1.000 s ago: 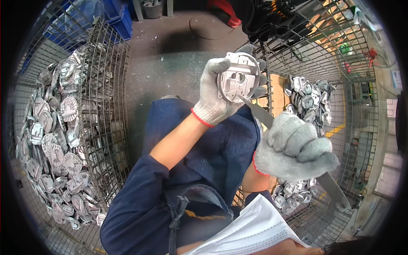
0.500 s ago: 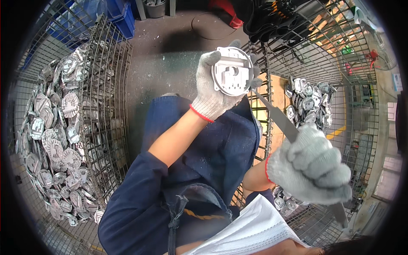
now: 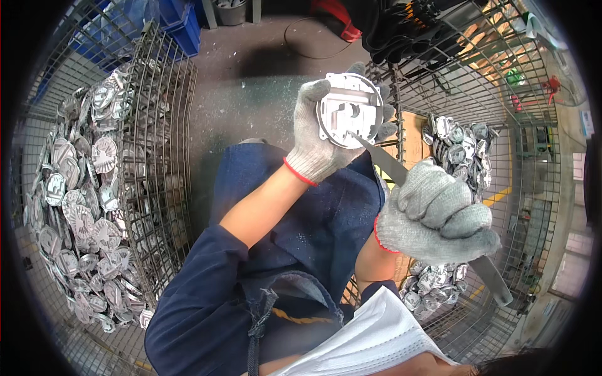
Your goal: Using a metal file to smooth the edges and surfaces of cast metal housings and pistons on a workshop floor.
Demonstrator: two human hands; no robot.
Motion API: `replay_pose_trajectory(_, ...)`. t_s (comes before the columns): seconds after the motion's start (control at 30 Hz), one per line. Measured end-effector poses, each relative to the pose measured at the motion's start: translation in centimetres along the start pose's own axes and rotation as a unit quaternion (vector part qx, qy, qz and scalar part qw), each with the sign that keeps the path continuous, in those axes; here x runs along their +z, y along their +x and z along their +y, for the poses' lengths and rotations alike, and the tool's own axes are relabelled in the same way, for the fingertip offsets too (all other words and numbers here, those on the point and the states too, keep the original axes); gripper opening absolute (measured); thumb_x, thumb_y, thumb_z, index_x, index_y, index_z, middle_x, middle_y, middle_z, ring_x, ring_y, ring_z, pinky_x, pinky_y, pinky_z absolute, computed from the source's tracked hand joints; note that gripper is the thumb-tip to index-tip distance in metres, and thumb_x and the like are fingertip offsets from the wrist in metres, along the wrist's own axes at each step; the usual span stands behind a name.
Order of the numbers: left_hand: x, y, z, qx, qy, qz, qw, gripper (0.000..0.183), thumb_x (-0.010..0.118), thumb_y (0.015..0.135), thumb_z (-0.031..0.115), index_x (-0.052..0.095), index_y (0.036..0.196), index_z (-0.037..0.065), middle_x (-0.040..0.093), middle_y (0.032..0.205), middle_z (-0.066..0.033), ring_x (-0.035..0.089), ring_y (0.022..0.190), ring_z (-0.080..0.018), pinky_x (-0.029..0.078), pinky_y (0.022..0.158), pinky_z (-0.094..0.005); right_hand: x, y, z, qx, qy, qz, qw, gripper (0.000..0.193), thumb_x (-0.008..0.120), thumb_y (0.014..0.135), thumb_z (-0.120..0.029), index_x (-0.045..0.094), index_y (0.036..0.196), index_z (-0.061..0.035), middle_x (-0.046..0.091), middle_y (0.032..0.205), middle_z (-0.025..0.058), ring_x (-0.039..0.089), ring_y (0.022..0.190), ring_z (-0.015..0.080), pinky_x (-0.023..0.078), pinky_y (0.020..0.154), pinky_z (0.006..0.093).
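Note:
My left hand (image 3: pixel 316 135), in a grey knitted glove with a red cuff, is closed round a round silvery cast-metal part (image 3: pixel 342 119). Raised walls, a crossbar and small recesses show on its upward face. My right hand (image 3: pixel 442 213), gloved the same way, makes a fist round a flat metal file (image 3: pixel 390 164). The narrow tip of the file meets the lower middle of the casting's face; whether it presses there I cannot tell. The file's other end sticks out below the fist, toward the lower right.
A wire-mesh cage (image 3: pixel 157 150) on the left holds a heap of similar castings (image 3: pixel 81 213). Another mesh cage (image 3: pixel 527 150) on the right holds more castings (image 3: pixel 461 147) by cardboard. Blue crates (image 3: pixel 179 28), a grey bucket (image 3: pixel 231 12) and black material (image 3: pixel 407 31) lie beyond.
My right hand has moved left and up, bringing the file's tip from the casting's lower right edge onto its face. My left hand and the casting have shifted slightly right and down.

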State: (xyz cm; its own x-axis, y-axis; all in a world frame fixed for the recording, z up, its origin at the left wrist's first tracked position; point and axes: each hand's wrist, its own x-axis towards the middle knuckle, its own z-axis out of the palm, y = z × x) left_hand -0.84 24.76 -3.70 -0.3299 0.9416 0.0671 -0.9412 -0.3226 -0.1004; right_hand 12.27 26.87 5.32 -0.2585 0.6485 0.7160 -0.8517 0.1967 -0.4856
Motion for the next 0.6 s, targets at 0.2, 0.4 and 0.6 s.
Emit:
replay_pose_trajectory(0.2, -0.3, -0.1, -0.1, 0.007, -0.008, 0.007, 1.000, 0.070, 0.055, 0.091, 0.059, 0.054, 0.149, 0.020, 0.060, 0.142, -0.0247, 0.062, 0.124, -0.0482, 0.047, 0.107, -0.0665, 0.4, -0.7, -0.1, -0.004, -0.066, -0.043, 0.997, 0.063, 0.024, 0.112, -0.060, 0.037, 0.068, -0.0168, 0.035, 0.055, -0.0007, 0.038, 0.046, 0.0156, 0.037, 0.046, 0.0305)
replay_pose_trajectory(0.4, 0.1, -0.1, 0.1, 0.009, 0.015, 0.009, 1.000, 0.068, 0.059, 0.089, 0.056, 0.056, 0.147, 0.020, 0.062, 0.141, -0.0228, 0.063, 0.122, -0.0480, 0.049, 0.106, -0.0654, -0.1, -1.7, 0.9, -0.047, -0.038, -0.031, 0.998, 0.062, 0.024, 0.112, -0.058, 0.040, 0.069, -0.0158, 0.036, 0.055, -0.0002, 0.038, 0.046, 0.0174, 0.038, 0.047, 0.0314)
replay_pose_trajectory(0.6, -0.1, -0.3, -0.5, 0.044, 0.015, 0.039, 0.998, 0.051, 0.064, 0.090, 0.042, 0.064, 0.132, 0.014, 0.072, 0.115, -0.0176, 0.072, 0.103, -0.0374, 0.060, 0.092, -0.0567, -0.7, -3.0, 1.9, -0.066, -0.005, 0.021, 0.998, 0.058, 0.026, 0.113, -0.055, 0.037, 0.072, -0.0166, 0.034, 0.055, -0.0009, 0.038, 0.044, 0.0147, 0.036, 0.045, 0.0288)
